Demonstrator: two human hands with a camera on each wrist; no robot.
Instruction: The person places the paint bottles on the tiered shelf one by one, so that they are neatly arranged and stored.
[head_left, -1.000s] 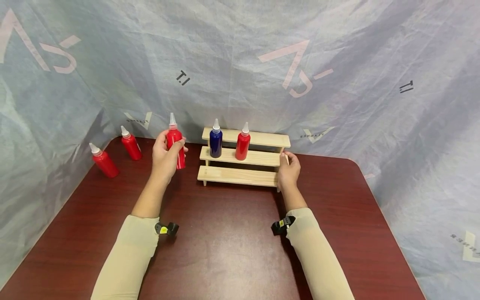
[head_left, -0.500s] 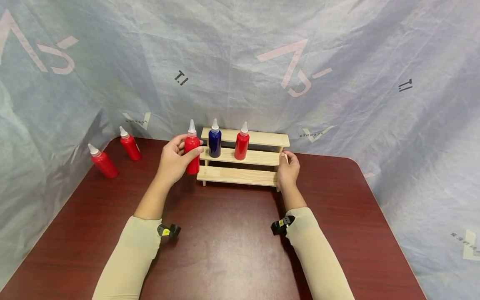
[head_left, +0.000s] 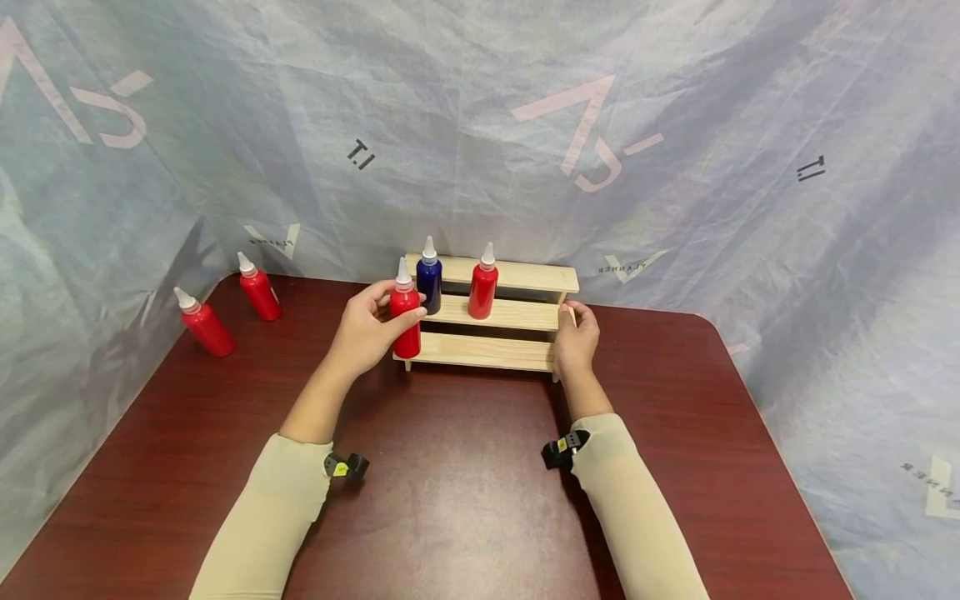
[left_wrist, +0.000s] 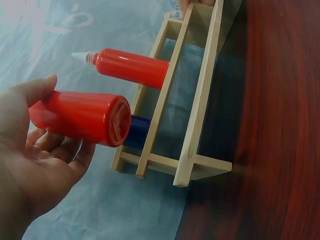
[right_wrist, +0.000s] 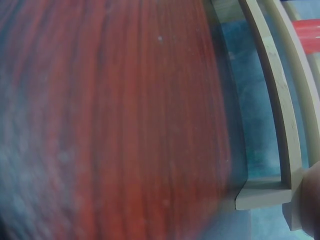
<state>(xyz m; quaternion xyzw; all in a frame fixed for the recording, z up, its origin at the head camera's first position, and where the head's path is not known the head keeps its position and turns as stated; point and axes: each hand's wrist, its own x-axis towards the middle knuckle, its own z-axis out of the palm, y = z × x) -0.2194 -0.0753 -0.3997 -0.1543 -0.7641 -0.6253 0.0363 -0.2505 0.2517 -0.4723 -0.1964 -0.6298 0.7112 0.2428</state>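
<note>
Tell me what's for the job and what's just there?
Probably for the job:
wooden three-tier rack, held by right hand
red nozzle bottle in left hand
blue bottle, red bottle on middle shelf
two red bottles on table

Just there:
printed cloth
black wrist cameras

On the backdrop cloth (head_left: pixel 457 125), toward three o'clock in the head view, mirrored "PLANNER" lettering (head_left: pixel 626 270); black "T" and "I" letters (head_left: pixel 362 154) toward eleven and two; large pink characters (head_left: pixel 588 125) uncertain.

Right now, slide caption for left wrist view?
Left hand gripping a red squeeze bottle near a three-tier wooden rack bearing a second red squeeze bottle and a navy squeeze bottle.
</note>
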